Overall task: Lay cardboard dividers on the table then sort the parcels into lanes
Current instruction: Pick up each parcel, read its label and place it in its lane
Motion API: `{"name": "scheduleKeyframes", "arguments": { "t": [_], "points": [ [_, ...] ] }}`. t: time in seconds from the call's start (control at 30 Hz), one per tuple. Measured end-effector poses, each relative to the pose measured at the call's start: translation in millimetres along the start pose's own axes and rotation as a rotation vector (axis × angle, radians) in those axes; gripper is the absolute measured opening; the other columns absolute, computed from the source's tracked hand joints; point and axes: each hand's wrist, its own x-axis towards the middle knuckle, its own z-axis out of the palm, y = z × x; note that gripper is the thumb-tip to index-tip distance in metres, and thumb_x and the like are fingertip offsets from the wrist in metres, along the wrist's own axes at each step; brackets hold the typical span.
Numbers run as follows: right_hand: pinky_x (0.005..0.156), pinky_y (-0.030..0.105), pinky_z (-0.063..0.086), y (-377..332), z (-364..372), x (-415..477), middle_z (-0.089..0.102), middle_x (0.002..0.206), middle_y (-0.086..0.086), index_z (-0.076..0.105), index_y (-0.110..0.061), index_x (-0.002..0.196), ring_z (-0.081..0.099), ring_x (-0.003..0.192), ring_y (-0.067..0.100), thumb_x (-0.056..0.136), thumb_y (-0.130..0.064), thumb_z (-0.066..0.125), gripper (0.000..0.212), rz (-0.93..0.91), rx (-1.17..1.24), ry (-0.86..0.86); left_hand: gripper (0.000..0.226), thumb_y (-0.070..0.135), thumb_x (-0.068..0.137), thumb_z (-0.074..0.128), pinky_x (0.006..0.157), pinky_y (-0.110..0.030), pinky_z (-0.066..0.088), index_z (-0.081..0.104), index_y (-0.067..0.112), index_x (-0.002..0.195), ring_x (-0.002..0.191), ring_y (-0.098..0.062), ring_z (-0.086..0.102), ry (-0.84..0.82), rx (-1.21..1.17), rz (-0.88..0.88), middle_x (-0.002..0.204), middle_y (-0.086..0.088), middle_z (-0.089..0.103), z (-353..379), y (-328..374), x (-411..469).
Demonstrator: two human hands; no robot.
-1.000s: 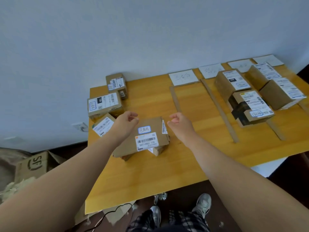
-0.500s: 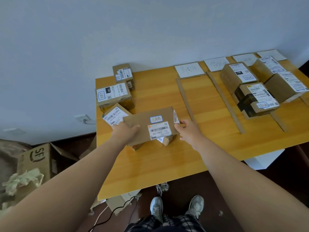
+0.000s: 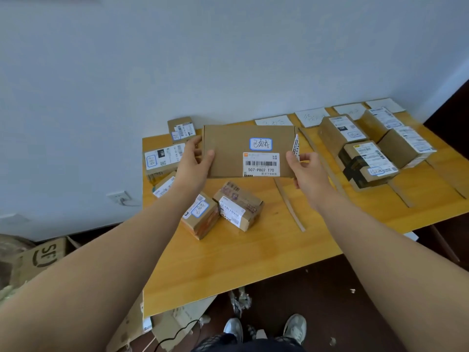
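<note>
Item 1, far left, on the floor: a cardboard carton (image 3: 44, 255) printed "SF", beside the table (image 3: 228, 265); a wall socket (image 3: 119, 197) sits above it.

Item 2, left end of the table: three labelled parcels against the edge — a small one (image 3: 181, 128) by the wall, a wider one (image 3: 162, 158) in front of it, and a third (image 3: 165, 186) partly hidden behind your left forearm.

Item 3: your left hand (image 3: 194, 165), closed on the left short edge of the flat parcel (image 3: 247, 151), thumb on its top face, fingers behind.

Item 4: the flat parcel itself, lifted clear of the table, held level between both hands; a barcode label reading "507-P802 T70" and a blue-framed handwritten sticker face you.

Item 5, below it on the table: two small parcels (image 3: 201, 217) (image 3: 238, 205), just beside each other.

Item 6: your right hand (image 3: 308, 171), closed on the parcel's right lower corner, thumb on top.

Item 7: cardboard divider strips (image 3: 290, 207) (image 3: 323, 161) lying on the table, running front to back.

Item 8, right end: four parcels grouped between further strips — one (image 3: 341, 132) at the back left, one (image 3: 380, 121) at the back right, one with black tape (image 3: 368, 163) in front, one (image 3: 406, 147) to its right. White handwritten cards (image 3: 312, 116) lie along the wall edge.
</note>
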Motion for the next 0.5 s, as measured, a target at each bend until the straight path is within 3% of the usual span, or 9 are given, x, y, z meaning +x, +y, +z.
{"name": "scheduleKeyframes", "arguments": {
  "t": [0.17,0.27,0.33,0.4,0.5],
  "points": [
    [0.066,0.029,0.041,-8,-8,0,0.063,0.115,0.011,0.046,-0.015,0.113,0.051,0.074,0.012,0.09,-0.048,0.058,0.042,-0.02,0.039,0.024,0.05,0.033,0.099,0.047,0.08,-0.031,0.054,0.032,0.026,0.146,0.095,-0.009,0.055,0.044,-0.029,0.029,0.124,-0.003,0.051,11,13,3],
    [0.063,0.027,0.04,-12,-14,-1,0.063,0.108,0.008,0.047,-0.016,0.109,0.05,0.068,0.009,0.093,-0.047,0.054,0.035,-0.035,0.064,0.041,0.048,0.032,0.1,0.044,0.074,-0.022,0.048,0.033,0.023,0.146,0.099,-0.011,0.054,0.057,-0.045,0.016,0.128,-0.002,0.05,19,17,2],
    [0.065,0.028,0.04,-15,-22,0,0.062,0.103,0.006,0.047,-0.018,0.105,0.048,0.067,0.009,0.094,-0.047,0.051,0.031,-0.041,0.077,0.072,0.045,0.032,0.102,0.037,0.078,-0.022,0.043,0.034,0.019,0.145,0.105,-0.012,0.05,0.054,-0.073,-0.01,0.131,-0.001,0.05,27,24,2],
    [0.065,0.027,0.039,-18,-33,0,0.061,0.097,0.002,0.047,-0.019,0.102,0.047,0.066,0.009,0.095,-0.047,0.05,0.029,-0.054,0.078,0.099,0.044,0.036,0.104,0.029,0.08,-0.024,0.04,0.039,0.015,0.142,0.103,-0.013,0.049,0.025,-0.084,-0.047,0.125,0.0,0.052,39,33,2],
    [0.062,0.025,0.037,-20,-57,6,0.058,0.089,-0.003,0.047,-0.017,0.105,0.046,0.065,0.007,0.096,-0.045,0.05,0.03,-0.078,0.085,0.153,0.05,0.047,0.102,0.023,0.069,-0.027,0.052,0.042,0.015,0.135,0.089,-0.016,0.058,-0.044,-0.155,-0.103,0.108,0.002,0.056,63,47,3]
  ]
}}
